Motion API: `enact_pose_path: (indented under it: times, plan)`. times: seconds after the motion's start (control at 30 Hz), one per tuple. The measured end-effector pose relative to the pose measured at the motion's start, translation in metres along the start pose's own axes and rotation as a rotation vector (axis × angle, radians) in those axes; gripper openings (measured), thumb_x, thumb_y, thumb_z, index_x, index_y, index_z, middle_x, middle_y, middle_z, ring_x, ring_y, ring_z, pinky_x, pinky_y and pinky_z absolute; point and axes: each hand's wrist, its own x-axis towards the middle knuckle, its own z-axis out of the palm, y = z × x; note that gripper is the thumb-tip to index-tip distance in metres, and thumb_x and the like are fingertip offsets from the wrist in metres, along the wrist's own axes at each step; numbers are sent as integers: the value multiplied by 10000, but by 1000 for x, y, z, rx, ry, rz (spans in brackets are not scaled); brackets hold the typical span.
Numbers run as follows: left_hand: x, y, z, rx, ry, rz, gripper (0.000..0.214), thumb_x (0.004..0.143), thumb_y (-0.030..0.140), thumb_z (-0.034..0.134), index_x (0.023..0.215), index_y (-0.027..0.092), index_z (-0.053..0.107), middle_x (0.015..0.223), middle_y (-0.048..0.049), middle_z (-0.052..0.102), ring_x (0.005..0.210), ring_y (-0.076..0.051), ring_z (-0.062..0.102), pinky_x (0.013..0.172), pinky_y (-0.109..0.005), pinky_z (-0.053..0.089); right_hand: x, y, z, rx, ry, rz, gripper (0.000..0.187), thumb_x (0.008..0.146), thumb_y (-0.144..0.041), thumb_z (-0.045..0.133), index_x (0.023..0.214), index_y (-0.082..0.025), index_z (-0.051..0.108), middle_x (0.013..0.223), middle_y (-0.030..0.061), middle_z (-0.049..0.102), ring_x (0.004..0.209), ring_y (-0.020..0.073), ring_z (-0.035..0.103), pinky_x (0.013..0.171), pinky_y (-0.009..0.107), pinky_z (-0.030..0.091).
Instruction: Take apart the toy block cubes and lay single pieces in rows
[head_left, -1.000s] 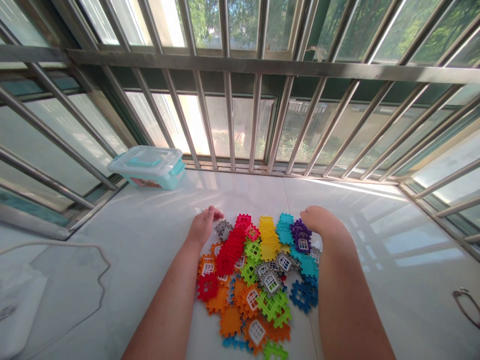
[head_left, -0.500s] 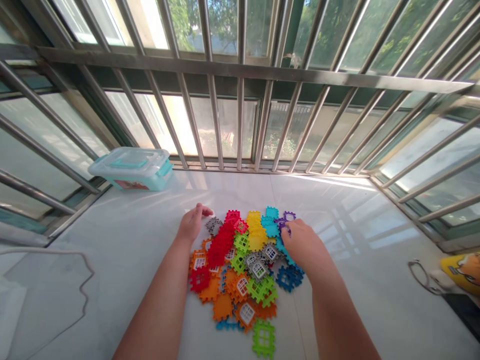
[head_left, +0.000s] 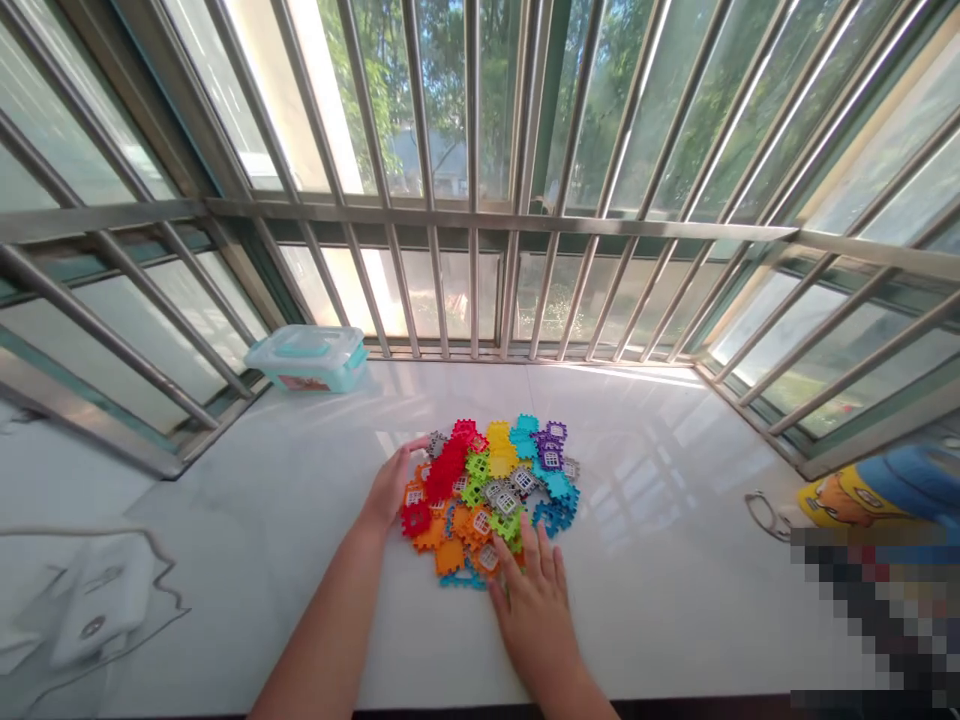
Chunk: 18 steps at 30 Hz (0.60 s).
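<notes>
A pile of flat, notched plastic building tiles lies on the pale glossy surface, sorted loosely by colour. My right hand [head_left: 534,600] rests at its near edge, palm down and fingers spread, over the light green tiles [head_left: 510,530]. On the left side, my left hand [head_left: 390,487] reaches forward with its fingers stretched toward a grey tile [head_left: 436,443], beside the red tiles [head_left: 446,470]; whether it touches is unclear. Orange tiles [head_left: 450,556] lie between the hands, with yellow tiles [head_left: 499,448], purple tiles [head_left: 551,450] and dark blue tiles [head_left: 551,516] farther off.
A clear-lidded turquoise box [head_left: 311,360] stands at the back left, by metal window bars [head_left: 472,280]. To the right are a yellow and blue object [head_left: 862,495] and a ring-shaped handle [head_left: 766,515]. A white device [head_left: 105,600] with a cord lies left.
My right hand has left the purple tiles and come back toward me to the pile's near edge. The left hand stays at the pile's left side. The camera view has tilted up.
</notes>
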Motion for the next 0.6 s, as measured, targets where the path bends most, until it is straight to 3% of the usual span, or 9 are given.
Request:
enact_pose_path:
  times: [0.1,0.23,0.4,0.5,0.6]
  plan:
    - [-34,-1,9,201,-27,49,614,1058,635,354,1412,239,661,1602,-116,541,1522,-274,458,1297,-516,293,9,18,-1,-9,25,89,500,1026,-423,549,1524,-397,582,1728,50,331,1612,391,223,1230,688,292]
    - [-67,0,37,520,-64,166,680,991,616,547,1576,271,519,1729,-107,342,1608,-327,290,1315,-563,248,15,47,-4,-11,65,143,472,1032,-431,497,1463,-298,637,1743,110,285,1605,405,240,1228,693,277]
    - [-102,13,88,591,126,72,675,993,591,541,1594,288,495,1753,-111,277,1625,-373,222,1301,-621,255,26,83,-1,-7,157,176,424,1058,-463,436,1328,-201,632,1692,191,358,1582,389,289,1217,654,319]
    - [-122,23,124,590,267,3,697,998,570,531,1621,273,436,1783,-135,143,1638,-412,130,1277,-714,202,40,102,4,-7,194,232,444,1069,-442,381,1348,-167,590,1660,233,381,1577,392,284,1222,643,306]
    - [-132,36,154,571,274,-27,734,1009,537,510,1662,257,326,1791,-149,37,1648,-400,47,1271,-754,134,62,112,3,21,217,279,463,1071,-394,324,1372,-142,570,1634,253,400,1563,382,306,1223,641,298]
